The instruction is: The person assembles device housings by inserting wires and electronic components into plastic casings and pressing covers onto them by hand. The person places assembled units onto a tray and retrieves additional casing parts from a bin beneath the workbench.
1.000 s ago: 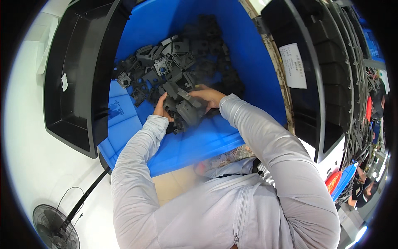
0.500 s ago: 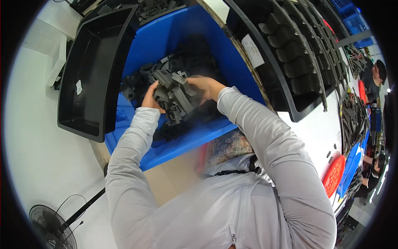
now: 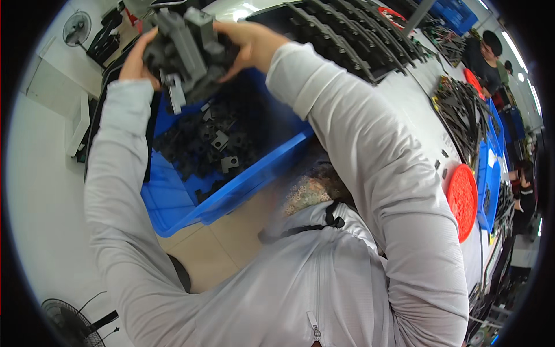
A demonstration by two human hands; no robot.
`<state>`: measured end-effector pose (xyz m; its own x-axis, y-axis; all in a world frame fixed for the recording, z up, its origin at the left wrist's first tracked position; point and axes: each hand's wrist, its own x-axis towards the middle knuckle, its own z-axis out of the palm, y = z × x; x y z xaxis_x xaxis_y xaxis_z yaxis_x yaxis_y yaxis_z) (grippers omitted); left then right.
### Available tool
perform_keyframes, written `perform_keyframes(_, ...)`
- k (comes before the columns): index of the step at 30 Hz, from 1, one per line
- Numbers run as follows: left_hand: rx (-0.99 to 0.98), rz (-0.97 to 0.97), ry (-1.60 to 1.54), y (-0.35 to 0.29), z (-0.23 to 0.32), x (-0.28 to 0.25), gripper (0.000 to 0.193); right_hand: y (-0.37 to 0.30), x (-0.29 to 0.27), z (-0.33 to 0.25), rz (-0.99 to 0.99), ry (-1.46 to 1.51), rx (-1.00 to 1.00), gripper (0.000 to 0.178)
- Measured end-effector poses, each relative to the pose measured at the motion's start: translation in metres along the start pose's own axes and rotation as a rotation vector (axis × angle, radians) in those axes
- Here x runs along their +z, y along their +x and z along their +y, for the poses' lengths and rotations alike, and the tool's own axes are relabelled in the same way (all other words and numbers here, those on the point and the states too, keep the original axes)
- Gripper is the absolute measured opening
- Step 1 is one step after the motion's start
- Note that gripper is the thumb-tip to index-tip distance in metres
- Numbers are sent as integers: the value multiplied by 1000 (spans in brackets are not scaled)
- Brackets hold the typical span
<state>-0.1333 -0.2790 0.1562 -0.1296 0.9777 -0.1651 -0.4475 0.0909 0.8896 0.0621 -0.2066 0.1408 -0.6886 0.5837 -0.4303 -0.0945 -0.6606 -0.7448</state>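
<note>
A heap of dark grey moulded parts (image 3: 188,55) is clasped between my two hands at the upper left, raised above a blue bin (image 3: 254,165). My left hand (image 3: 140,62) presses the heap from the left, fingers curled round it. From the other side, my right hand (image 3: 250,46) grips it with the thumb beneath. One small light grey piece (image 3: 174,95) juts from the bottom of the heap. More loose black and grey parts (image 3: 214,139) lie inside the bin. Behind my left forearm, a black tray (image 3: 151,130) is mostly hidden.
A white table (image 3: 399,115) runs along the right, bearing a rack of black slatted parts (image 3: 341,40), a red round tray (image 3: 462,202) and piles of dark strips (image 3: 462,115). A fan (image 3: 66,324) stands lower left. Co-workers (image 3: 485,61) are at the far right.
Both hands have lifted the heap of grey parts out of the blue bin, up and to the left. The view has shifted, and my left arm now covers much of the black tray.
</note>
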Motion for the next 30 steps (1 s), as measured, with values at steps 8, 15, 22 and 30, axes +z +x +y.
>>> perform_keyframes(8,396,-585,58,86,58,103,22,-234,-51,-75,227,-118,-766,35)
perform_keyframes(15,42,-853,47,111,-70,295,22,-347,-204,-50,740,131,-690,46)
perform_keyframes(22,-310,-900,71,22,-235,458,35,-380,-315,47,792,412,-599,35)
perform_keyframes(30,-40,-658,566,103,-329,439,43,-336,-351,76,849,440,-626,30)
